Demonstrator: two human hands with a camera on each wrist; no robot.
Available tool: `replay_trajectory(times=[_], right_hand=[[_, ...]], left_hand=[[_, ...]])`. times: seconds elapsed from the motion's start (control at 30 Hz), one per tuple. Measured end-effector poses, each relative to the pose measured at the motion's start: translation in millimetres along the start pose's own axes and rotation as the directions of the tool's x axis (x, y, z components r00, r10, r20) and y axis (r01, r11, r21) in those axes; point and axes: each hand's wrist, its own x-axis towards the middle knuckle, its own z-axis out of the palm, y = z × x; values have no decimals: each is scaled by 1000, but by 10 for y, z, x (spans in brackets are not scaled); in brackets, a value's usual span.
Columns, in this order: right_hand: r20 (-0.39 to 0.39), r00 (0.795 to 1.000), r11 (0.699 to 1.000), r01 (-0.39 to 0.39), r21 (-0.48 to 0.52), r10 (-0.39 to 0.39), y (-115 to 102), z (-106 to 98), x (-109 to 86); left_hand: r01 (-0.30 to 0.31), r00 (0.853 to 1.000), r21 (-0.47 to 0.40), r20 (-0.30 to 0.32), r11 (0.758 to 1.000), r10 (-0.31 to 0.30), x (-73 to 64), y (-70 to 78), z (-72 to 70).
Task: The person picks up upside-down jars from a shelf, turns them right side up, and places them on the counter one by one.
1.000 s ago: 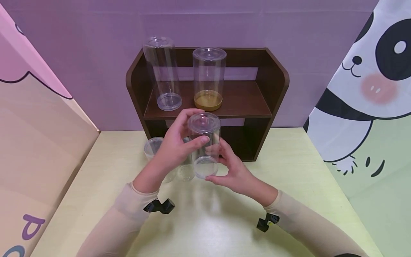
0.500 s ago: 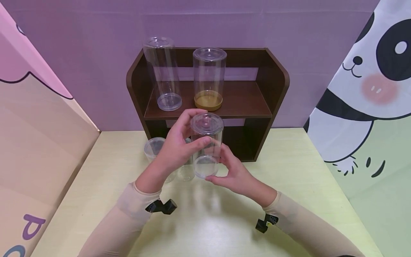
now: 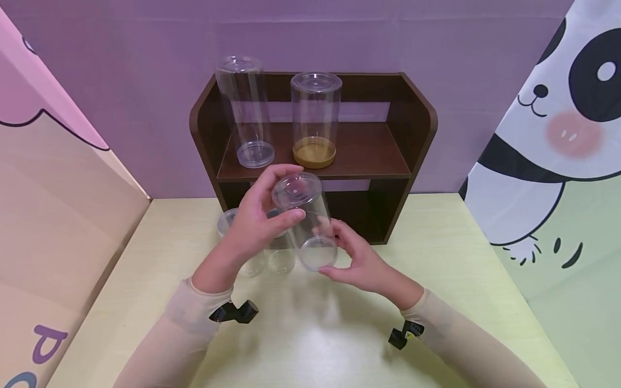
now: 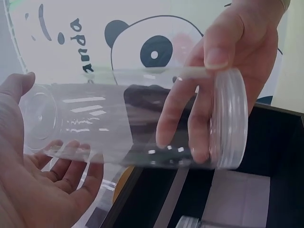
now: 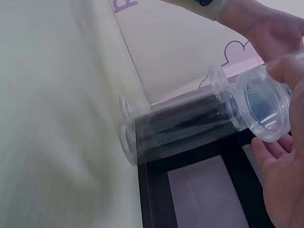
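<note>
The clear jar (image 3: 309, 229) has just tipped, its top swinging leftward with the left hand (image 3: 249, 221) wrapped round it; the right hand (image 3: 356, 256) grips the lid (image 3: 317, 253) below. Held over the desk (image 3: 446, 258), it's apparently being worked on, not yet set down.

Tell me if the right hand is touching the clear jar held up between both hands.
Touching: the left wrist view shows the right hand gripping the clear jar, thumb against its ridged end, fingers curled round its side.
</note>
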Motion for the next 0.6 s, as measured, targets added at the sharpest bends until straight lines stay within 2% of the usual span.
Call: replay_trajectory(times=[0.23,0.4,0.6], right_hand=[[40,998,997,44,-65,-42,-3,-124,-21],[51,999,996,13,-93,-8,-44,-219,-37],[48,999,998,3,-64,0,-84,-335,-35]], left_hand=[[-10,1000,5,-3,1000,11,-79,13,-111],[16,1000,49,8,999,-16,-150,21,-216],[32,999,82,28,996,-34,-219,22,-350]])
